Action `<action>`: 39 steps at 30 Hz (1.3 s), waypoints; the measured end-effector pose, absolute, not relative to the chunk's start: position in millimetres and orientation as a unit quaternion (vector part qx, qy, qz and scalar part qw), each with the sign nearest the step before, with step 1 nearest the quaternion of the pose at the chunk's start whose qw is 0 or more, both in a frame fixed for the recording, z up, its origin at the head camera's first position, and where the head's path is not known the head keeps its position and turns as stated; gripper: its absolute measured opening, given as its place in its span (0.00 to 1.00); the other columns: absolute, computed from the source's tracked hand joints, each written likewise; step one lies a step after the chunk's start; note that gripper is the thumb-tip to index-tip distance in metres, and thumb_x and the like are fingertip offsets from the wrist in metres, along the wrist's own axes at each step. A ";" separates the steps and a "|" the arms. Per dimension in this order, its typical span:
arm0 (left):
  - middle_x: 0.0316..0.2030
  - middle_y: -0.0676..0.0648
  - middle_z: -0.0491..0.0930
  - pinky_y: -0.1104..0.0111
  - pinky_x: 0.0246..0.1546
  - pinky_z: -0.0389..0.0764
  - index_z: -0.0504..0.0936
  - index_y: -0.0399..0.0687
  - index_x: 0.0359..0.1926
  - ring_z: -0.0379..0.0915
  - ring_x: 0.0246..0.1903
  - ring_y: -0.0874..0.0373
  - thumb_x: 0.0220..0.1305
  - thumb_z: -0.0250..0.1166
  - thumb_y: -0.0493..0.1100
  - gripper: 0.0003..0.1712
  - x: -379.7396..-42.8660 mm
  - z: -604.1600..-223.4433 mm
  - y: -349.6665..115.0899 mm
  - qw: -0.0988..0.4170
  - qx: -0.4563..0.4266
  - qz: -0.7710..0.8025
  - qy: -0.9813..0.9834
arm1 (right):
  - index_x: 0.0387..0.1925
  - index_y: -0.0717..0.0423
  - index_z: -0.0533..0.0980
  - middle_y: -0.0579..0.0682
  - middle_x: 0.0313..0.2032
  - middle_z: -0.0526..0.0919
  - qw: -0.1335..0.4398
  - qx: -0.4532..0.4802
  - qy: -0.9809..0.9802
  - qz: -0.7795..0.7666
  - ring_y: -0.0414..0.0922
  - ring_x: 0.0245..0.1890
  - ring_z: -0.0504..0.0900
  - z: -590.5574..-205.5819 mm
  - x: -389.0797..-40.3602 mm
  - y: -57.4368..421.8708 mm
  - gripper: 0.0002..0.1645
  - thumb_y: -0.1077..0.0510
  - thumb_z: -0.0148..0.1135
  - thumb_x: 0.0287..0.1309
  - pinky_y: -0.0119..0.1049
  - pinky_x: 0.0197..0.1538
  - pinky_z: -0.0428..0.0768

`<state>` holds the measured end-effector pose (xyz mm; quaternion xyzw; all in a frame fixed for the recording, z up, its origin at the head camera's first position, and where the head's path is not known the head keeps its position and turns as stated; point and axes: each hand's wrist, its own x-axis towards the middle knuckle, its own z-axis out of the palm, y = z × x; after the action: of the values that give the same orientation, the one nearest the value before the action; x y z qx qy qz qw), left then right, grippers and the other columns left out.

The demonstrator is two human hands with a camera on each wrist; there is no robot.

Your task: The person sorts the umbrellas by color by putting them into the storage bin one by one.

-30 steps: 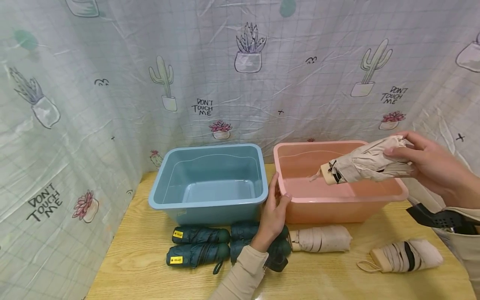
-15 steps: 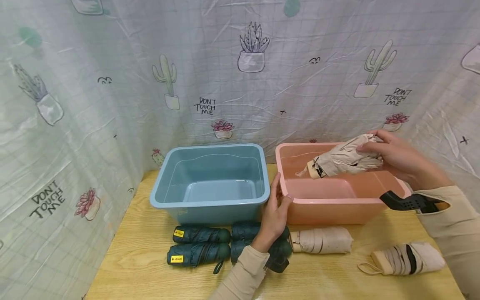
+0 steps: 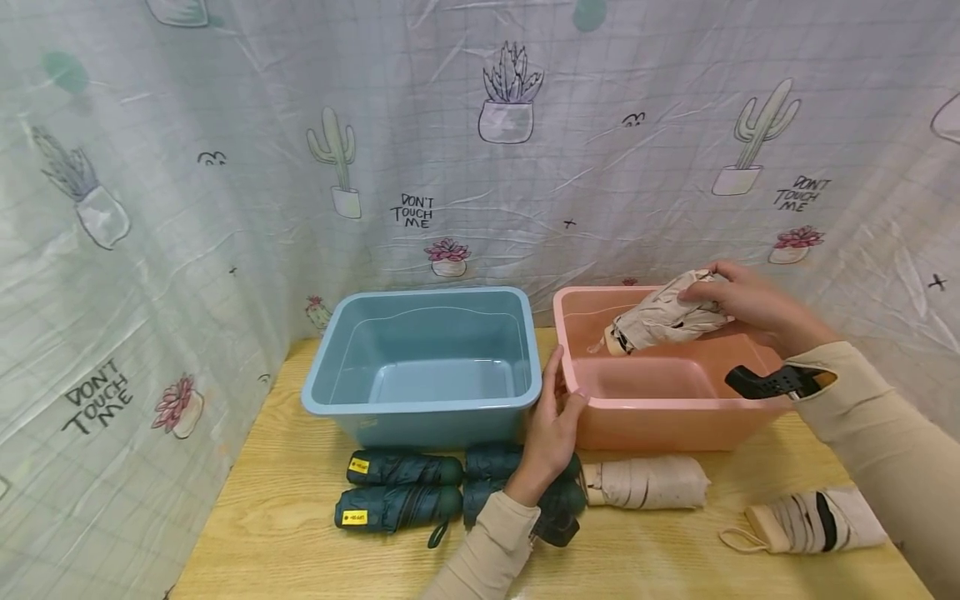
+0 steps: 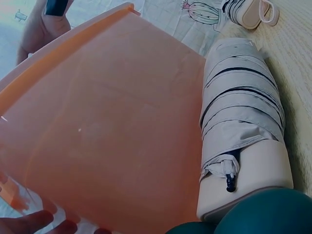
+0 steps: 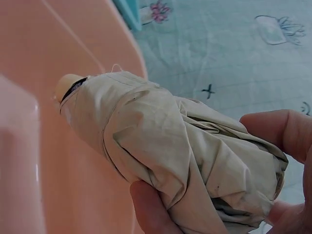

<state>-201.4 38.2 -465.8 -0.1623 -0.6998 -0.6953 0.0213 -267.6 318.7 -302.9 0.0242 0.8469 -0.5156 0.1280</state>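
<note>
My right hand (image 3: 750,304) holds a folded beige umbrella (image 3: 663,321) by its loose fabric end, thumb and fingers on either side of it. In the right wrist view the umbrella (image 5: 161,146) slants across the pink bin's interior, pale handle end foremost, its cloth creased and loosely wrapped. My left hand (image 3: 551,437) grips the near left corner of the pink plastic bin (image 3: 675,404), thumb at the front rim and fingers along the left side. In front of that bin lies a second beige umbrella (image 3: 648,483); a third beige umbrella (image 3: 813,521) with a wrist loop is farther right.
A blue plastic bin (image 3: 420,408) stands left of the pink one. Several folded dark green umbrellas (image 3: 397,508) lie in pairs before it, some partly under my left forearm. A printed curtain (image 3: 420,125) hangs behind the wooden table (image 3: 277,533).
My right hand has carried the beige umbrella left and slightly lower, from the pink bin's right side to over its interior. The left hand has stayed at the bin's corner.
</note>
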 end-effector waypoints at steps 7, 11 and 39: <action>0.75 0.50 0.65 0.52 0.70 0.70 0.51 0.69 0.81 0.69 0.70 0.53 0.74 0.54 0.51 0.39 -202.6 -466.6 36.8 0.031 -0.164 -0.687 -0.707 | 0.59 0.54 0.62 0.46 0.41 0.77 0.131 0.041 0.855 -0.500 0.40 0.35 0.84 -313.8 -282.5 311.0 0.28 0.45 0.62 0.70 0.46 0.43 0.89; 0.75 0.50 0.65 0.51 0.70 0.70 0.51 0.69 0.81 0.68 0.70 0.51 0.74 0.54 0.51 0.39 -203.3 -468.1 37.4 0.028 -0.164 -0.689 -0.706 | 0.60 0.58 0.61 0.50 0.43 0.77 0.135 0.041 0.860 -0.491 0.42 0.35 0.83 -319.4 -290.1 309.0 0.30 0.46 0.61 0.70 0.48 0.43 0.88; 0.74 0.47 0.66 0.54 0.71 0.70 0.50 0.68 0.81 0.68 0.70 0.52 0.74 0.55 0.51 0.40 -205.2 -467.8 36.1 0.017 -0.169 -0.700 -0.694 | 0.64 0.69 0.62 0.63 0.55 0.74 0.205 0.009 0.896 -0.395 0.56 0.51 0.80 -347.1 -322.3 283.8 0.35 0.51 0.64 0.67 0.54 0.52 0.84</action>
<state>-205.2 36.1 -467.8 -0.1691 -0.6941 -0.6996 0.0167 -322.3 283.8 -347.1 0.0089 0.8956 -0.3949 0.2047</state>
